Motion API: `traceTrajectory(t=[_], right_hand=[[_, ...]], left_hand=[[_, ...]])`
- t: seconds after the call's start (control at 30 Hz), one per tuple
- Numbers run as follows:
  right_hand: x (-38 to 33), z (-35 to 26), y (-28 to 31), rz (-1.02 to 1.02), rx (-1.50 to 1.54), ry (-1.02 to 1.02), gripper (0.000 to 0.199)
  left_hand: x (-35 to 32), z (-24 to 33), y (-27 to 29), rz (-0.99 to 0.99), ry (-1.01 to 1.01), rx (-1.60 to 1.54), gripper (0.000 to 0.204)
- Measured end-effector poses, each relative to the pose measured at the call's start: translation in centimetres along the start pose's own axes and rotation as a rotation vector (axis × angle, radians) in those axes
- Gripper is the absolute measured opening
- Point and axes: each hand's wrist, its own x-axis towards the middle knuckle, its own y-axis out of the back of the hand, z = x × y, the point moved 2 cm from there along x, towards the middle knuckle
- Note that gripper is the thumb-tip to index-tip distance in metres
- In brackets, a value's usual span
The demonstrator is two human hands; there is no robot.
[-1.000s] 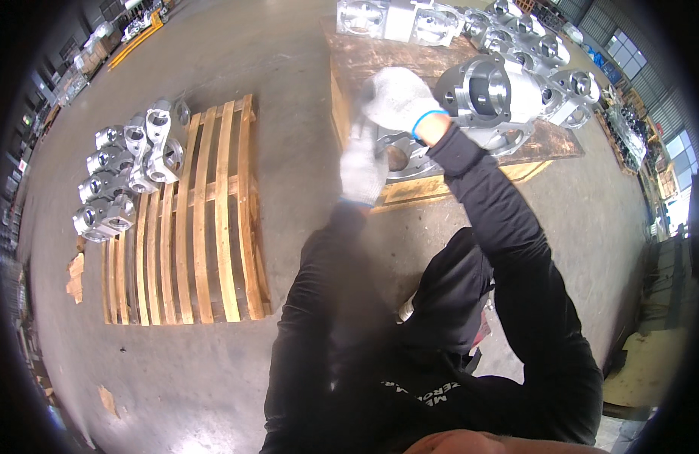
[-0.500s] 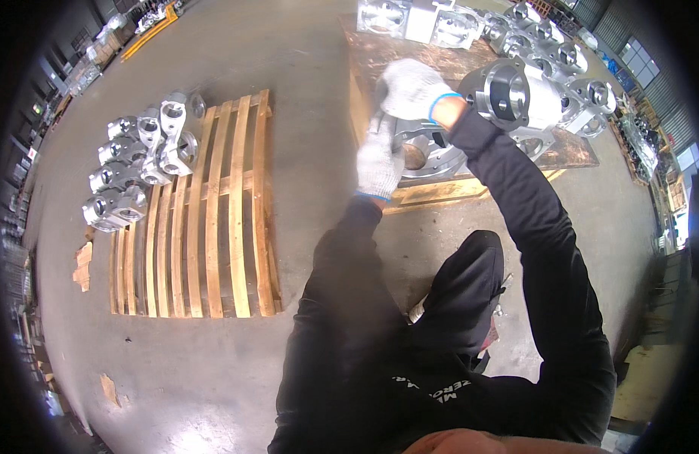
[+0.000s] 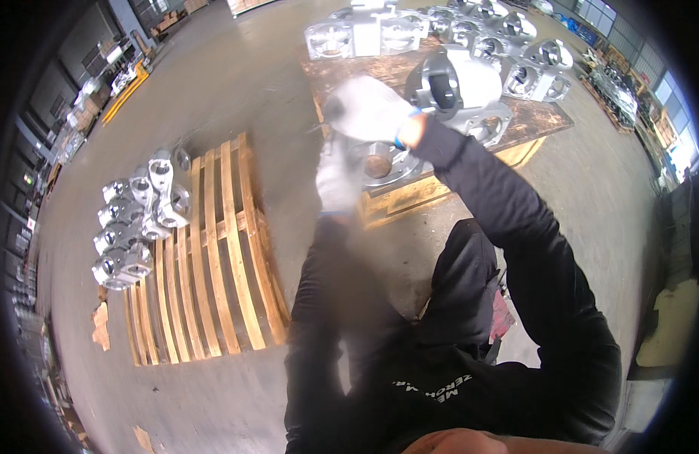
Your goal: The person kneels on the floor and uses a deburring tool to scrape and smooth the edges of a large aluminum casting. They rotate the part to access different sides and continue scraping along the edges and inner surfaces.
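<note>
Hands [image 3: 367,110] blurry, grip unclear

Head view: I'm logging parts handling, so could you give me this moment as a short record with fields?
Left hand: white-gloved, blurred, beside the ring-ended casting; grip unclear
Right hand: white-gloved, blurred, just beyond the left; grip unclear
Nearest part: silver ring-ended casting, at the board's near edge
Larger part: hollow silver cylindrical casting, right of the hands
Support: stained wooden board
Left side: slatted wooden pallet with clustered silver castings
</note>
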Motion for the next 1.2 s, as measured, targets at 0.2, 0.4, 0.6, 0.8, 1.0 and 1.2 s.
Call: traceTrajectory(t=[0.2, 0.4, 0.6, 0.8, 1.0, 1.2], right_hand=[[-12.4, 1.1, 0.4, 0.607, 0.163, -0.010, 0.028], [-18.1, -0.5, -1.6, 0.637, 0.134, -0.189, 0.041], [-22.4, -0.7, -3.8, 0.485, 0.128, -0.295, 0.049], [-26.0, 0.7, -6.4, 0.280, 0.294, -0.530, 0.063], [-30.3, 0.2, -9.4, 0.325, 0.612, -0.703, 0.057], [-31.7, 0.7, -12.2, 0.275, 0.806, -0.858, 0.038]], left_hand=[[-0.7, 5.8, 5.7, 0.408, -0.013, -0.153, 0.052], [6.7, 16.3, 5.6, 0.289, -0.479, -0.165, 0.041], [14.9, 21.4, 0.4, -0.203, -0.453, -0.023, 0.047], [15.9, 19.1, -0.8, -0.293, -0.177, -0.377, 0.032], [13.1, 18.1, 2.6, 0.043, -0.327, -0.210, 0.022], [-0.4, 10.0, 3.3, 0.232, 0.056, -0.274, 0.013]])
